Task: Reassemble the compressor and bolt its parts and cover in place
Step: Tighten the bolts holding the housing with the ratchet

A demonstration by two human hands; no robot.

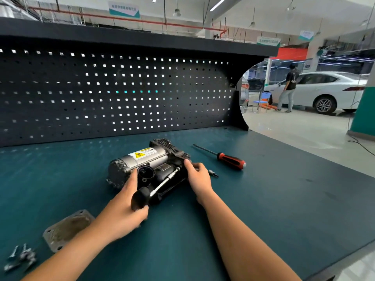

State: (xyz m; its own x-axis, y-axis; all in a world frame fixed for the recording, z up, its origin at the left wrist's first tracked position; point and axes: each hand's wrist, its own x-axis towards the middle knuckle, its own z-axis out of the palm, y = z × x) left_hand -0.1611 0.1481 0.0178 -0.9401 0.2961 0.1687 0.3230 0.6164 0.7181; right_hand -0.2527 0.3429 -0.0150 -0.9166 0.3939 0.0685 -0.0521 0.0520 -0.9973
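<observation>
Left grip [123,213] is clenching a black-handled, chrome-shafted driver [140,196] against the silver-and-black metal compressor [146,161] lying mid-way across the teal bench [263,199], while the right grip [199,177] is clasping its end. Its body is looking largely assembled, but the grey square metal cover plate [67,230] and loose silver bolts [20,258] are lying well apart, so the cover is seemingly awaiting bolting.

Bench [263,199] top covered in a dark teal mat. Black pegboard [121,94] with square holes stands upright along the bench's far edge, under a black shelf [142,37]. To the right, on the shop floor: white car [324,90], a person [289,88] standing close by its side, blue chair [263,99] near them. Hanging lamps [177,12] and green-white signs [124,9] overhead.
</observation>
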